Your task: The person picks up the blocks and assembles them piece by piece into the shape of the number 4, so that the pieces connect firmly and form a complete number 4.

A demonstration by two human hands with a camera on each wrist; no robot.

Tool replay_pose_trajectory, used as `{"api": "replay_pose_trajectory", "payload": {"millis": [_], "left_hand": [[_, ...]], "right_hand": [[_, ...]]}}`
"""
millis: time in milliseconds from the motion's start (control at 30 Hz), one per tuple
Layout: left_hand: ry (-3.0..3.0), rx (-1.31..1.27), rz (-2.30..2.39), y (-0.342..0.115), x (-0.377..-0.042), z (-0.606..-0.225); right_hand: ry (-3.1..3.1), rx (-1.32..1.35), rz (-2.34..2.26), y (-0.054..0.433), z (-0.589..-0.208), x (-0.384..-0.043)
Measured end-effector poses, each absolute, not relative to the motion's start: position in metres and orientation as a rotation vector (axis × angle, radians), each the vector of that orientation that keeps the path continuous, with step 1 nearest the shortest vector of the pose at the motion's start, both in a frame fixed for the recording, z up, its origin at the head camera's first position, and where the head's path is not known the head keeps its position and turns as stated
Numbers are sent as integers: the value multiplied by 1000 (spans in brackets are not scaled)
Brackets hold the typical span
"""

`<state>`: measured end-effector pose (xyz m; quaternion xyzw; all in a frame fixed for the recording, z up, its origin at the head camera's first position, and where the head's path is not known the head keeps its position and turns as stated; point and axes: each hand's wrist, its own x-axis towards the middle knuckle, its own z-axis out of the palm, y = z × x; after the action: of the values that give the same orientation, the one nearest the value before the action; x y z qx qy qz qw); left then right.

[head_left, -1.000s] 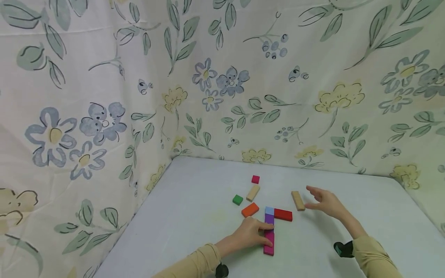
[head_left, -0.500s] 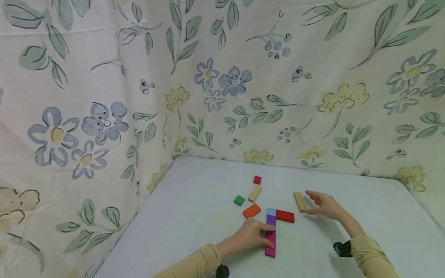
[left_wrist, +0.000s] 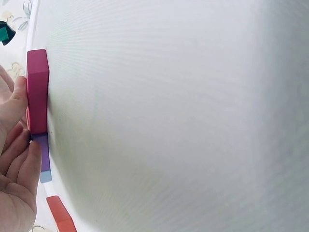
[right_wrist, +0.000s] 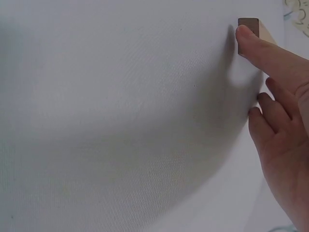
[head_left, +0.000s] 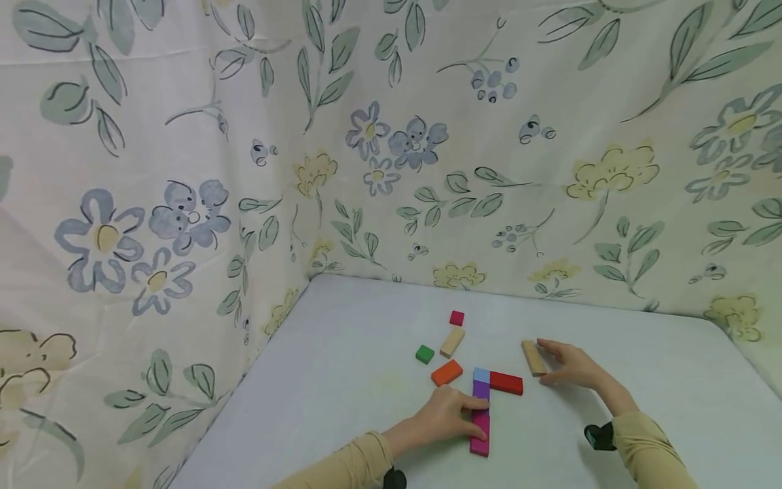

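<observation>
My left hand (head_left: 442, 413) lies over a row of blocks, thumb across the magenta block (head_left: 480, 445) and index finger across the purple block (head_left: 480, 389). In the left wrist view its thumb touches the magenta block's side, and fingertips are at the purple block. A light blue block (head_left: 481, 375) heads the row, with a red block (head_left: 506, 383) beside it. My right hand (head_left: 574, 367) is at a natural wood block (head_left: 533, 358), index finger right by its far end and thumb at its near end. Its other fingers stand apart from the block.
Left of the row lie an orange block (head_left: 447, 373), a green block (head_left: 425, 354), another wood block (head_left: 452, 342) and a small crimson block (head_left: 457, 318). A floral cloth (head_left: 452, 224) hangs behind and left of the white table (head_left: 342, 339).
My right hand has come closer to the wood block, its index finger lowering to the far end. My left hand keeps its place on the row. The head view has shifted slightly.
</observation>
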<state>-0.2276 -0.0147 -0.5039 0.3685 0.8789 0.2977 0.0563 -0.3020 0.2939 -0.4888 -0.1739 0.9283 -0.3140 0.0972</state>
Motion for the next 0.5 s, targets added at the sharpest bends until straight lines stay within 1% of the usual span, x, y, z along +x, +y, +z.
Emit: {"api": "replay_pose_trajectory", "payload": {"millis": [200, 500], "left_hand": [[2696, 1219, 919, -15, -228, -503], [2691, 1185, 904, -14, -227, -503]], "right_hand": [[2734, -544, -911, 292, -487, -306], [2699, -579, -916, 290, -489, -310]]}}
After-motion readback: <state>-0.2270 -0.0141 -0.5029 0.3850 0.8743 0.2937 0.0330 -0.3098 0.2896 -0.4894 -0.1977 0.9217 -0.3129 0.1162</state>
